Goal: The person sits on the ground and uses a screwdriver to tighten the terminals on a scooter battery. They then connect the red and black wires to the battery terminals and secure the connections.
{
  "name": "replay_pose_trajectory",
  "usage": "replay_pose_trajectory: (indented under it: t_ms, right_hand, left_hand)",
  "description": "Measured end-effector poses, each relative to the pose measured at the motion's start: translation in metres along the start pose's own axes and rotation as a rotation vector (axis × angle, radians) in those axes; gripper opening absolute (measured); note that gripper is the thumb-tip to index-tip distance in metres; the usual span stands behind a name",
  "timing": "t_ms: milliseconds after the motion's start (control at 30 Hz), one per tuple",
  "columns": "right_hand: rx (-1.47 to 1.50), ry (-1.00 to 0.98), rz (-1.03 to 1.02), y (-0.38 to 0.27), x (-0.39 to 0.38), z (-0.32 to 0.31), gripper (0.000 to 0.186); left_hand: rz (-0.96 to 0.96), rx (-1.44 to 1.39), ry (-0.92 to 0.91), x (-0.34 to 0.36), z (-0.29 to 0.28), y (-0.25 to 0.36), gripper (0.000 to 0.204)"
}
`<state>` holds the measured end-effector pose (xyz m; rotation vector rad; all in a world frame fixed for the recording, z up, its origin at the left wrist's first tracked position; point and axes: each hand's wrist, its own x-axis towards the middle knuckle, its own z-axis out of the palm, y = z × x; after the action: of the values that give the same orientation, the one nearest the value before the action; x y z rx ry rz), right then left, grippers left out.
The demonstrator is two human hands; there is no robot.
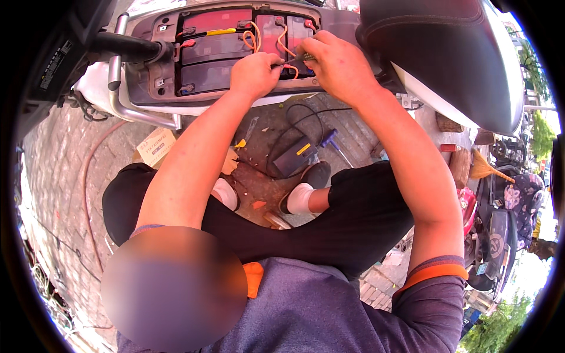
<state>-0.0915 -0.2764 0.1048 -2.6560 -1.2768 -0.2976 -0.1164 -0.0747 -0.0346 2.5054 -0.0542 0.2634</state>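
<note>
Both my hands work over the open battery bay of a scooter, where several dark and red batteries sit side by side. My right hand is closed round what looks like a screwdriver, its thin shaft pointing left toward my other hand. Fingertips pinched, my left hand meets the tip of that shaft at the near right batteries; whatever it grips there is hidden. Orange wires loop between the battery terminals, and one short wire runs just below the shaft. Red and black caps cover several terminals.
Black scooter seat rises at the right; a metal bar stands at the left. On the ground between my feet lie a black charger-like box with a cable and a blue-handled T-shaped tool. A cardboard box is beside my left knee.
</note>
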Motion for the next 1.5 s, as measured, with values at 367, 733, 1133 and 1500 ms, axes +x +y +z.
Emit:
replay_pose_trajectory:
  t_ms: [367,733,1133,1500]
  right_hand:
    - [0.003,0.049,-0.287,0.003,0.008,0.003,0.026]
    - [-0.073,-0.141,-0.052,-0.004,0.031,-0.001,0.037]
    - [-0.096,-0.295,0.198,-0.014,0.054,-0.009,0.033]
    - [-0.145,-0.227,0.169,-0.020,0.049,0.005,0.046]
  left_hand:
    - [0.007,0.033,-0.016,0.002,-0.003,0.004,0.025]
    - [-0.003,0.019,-0.029,0.000,-0.010,0.010,0.026]
    - [-0.004,0.000,-0.001,-0.014,-0.013,0.007,0.034]
    - [0.057,0.350,-0.407,-0.009,-0.029,0.038,0.042]
